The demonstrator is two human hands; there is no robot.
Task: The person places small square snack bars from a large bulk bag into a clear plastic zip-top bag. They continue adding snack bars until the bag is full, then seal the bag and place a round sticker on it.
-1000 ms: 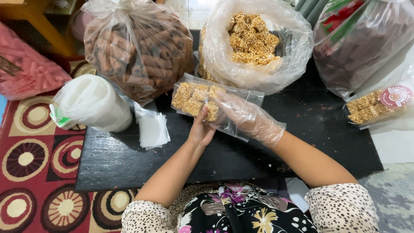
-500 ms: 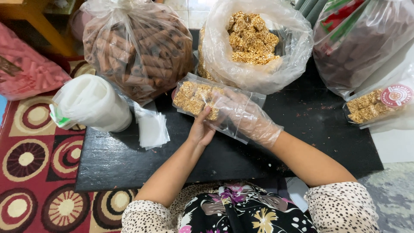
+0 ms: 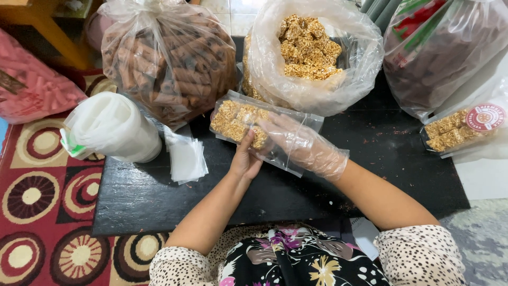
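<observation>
On the black table (image 3: 159,201), the big open bag of golden puffed squares (image 3: 312,58) at upper centre leans just behind the work, and a knock from a wrist could tip loose pieces out. The clear packet of squares (image 3: 248,130) lies flat in the centre of the frame. Its open end looks unsealed, so a tilt or a hard push might spill squares or split the thin film. The gloved right hand (image 3: 301,145) reaches into the packet's right end, fingers spread loosely over the squares. The bare left hand (image 3: 244,161) clasps the packet's lower edge from beneath, fingers curled onto it.
</observation>
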